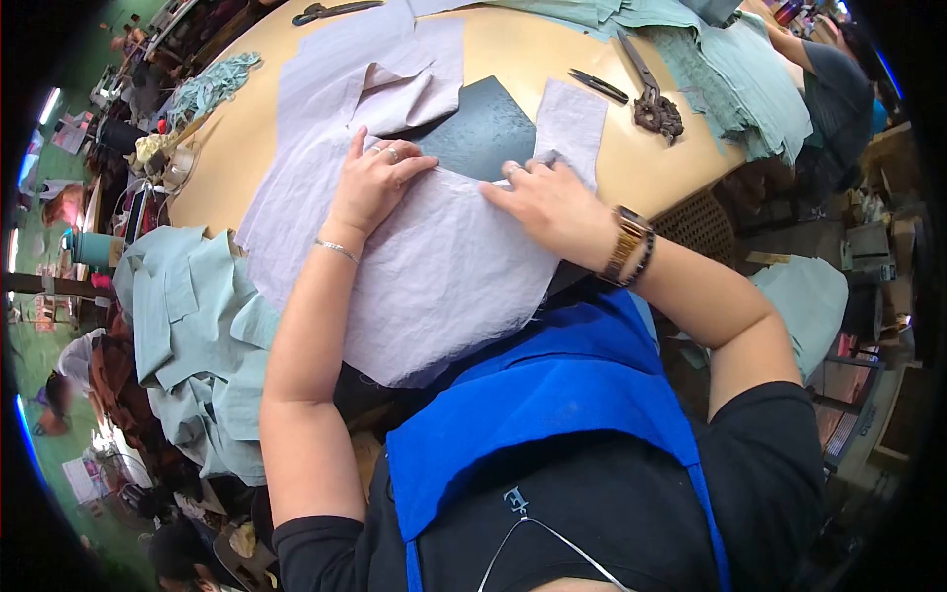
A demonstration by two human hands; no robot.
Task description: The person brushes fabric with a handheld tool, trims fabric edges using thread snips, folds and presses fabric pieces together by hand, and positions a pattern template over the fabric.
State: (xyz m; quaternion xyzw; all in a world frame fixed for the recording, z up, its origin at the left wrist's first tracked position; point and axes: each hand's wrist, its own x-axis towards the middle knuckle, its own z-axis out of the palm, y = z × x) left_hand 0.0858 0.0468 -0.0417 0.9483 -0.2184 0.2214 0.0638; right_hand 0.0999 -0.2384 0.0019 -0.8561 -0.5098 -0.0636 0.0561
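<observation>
As a flat dark-grey panel [483,126] is overlapped by pale-lilac woven cloth [444,276], the cloth's edge is pinched by left hand [377,183] and right hand [554,207].

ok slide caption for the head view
Left grip and right grip on pale lilac fabric overlapping a dark board, scissors nearby

Green floor [35,350] beyond tan table [237,128]

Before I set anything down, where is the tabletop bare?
Bare table shows on the left, between green scraps and lavender cloth; at upper centre, between that cloth and the black snips; and on the right, between the lavender strip and heavy scissors. The middle is crowded with cloth, dark board, left hand and right hand.
</observation>
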